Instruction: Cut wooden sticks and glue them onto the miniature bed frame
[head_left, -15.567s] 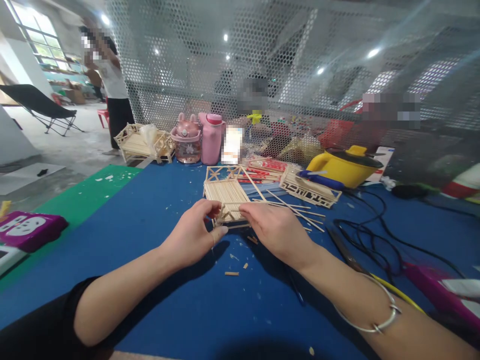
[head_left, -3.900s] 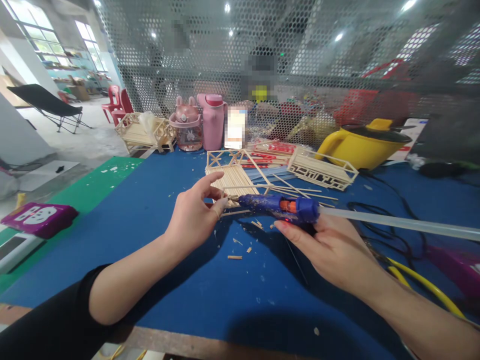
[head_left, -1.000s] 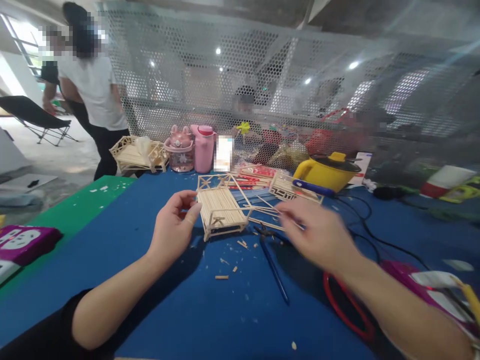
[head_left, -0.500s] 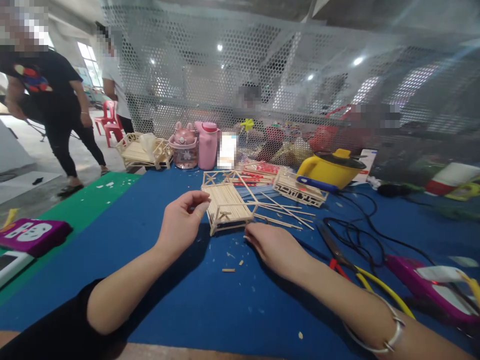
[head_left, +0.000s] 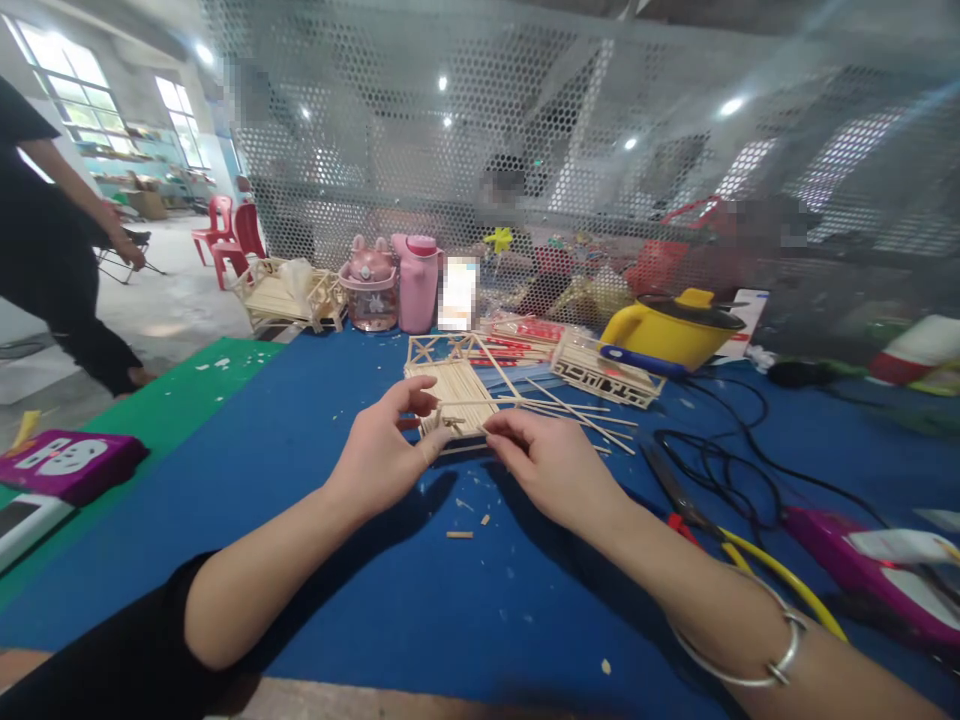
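Note:
A small model bed of thin wooden sticks [head_left: 454, 385] stands on the blue table [head_left: 315, 420]. My left hand [head_left: 382, 450] grips the model's near left corner with thumb and fingers. My right hand [head_left: 555, 465] pinches a short piece of stick at the model's near end, fingertips close to the left hand's. Loose wooden sticks [head_left: 577, 410] lie just right of the model. Short stick offcuts [head_left: 460, 534] are scattered in front of my hands.
A second stick frame [head_left: 607, 370] and a yellow pot [head_left: 675, 330] stand at the back right. Pink bottles [head_left: 397, 285] and another stick model [head_left: 289, 290] stand at the back. Black cables [head_left: 720, 470] and scissors [head_left: 679, 495] lie right. A person in black [head_left: 45, 260] stands left.
My right hand has risen from the table to the model's near end, pinching a small stick. My left hand has shifted to the near corner. The person at left walked further left.

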